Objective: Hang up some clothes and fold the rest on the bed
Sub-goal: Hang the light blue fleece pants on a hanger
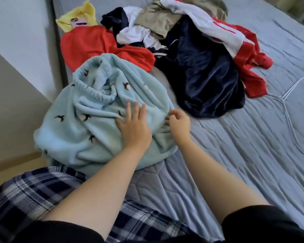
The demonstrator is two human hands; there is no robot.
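The left hand [133, 128] lies flat on the light blue fleece garment [81, 137], fingers [135, 109] straight and spread, holding nothing, just pressing the cloth down. The right hand [180, 125] sits just beside it at the fleece's right edge. Its fingers [172, 114] are curled narrow, and I cannot tell if they pinch a fold.

The fleece is bunched directly under both hands. Its elastic waistband [93, 88] is beyond the fingertips and to their left, so the long axis runs roughly away from the person. The left hand looks nearer that waistband.

Beyond the right fingers, the unsorted clothes pile [200, 76] is heaped up. Wire hangers [288, 109] lie well off to their right on the grey-blue bed [244, 172], where bare quilt offers folding room. A pale wall [16, 50] closes in on the left.
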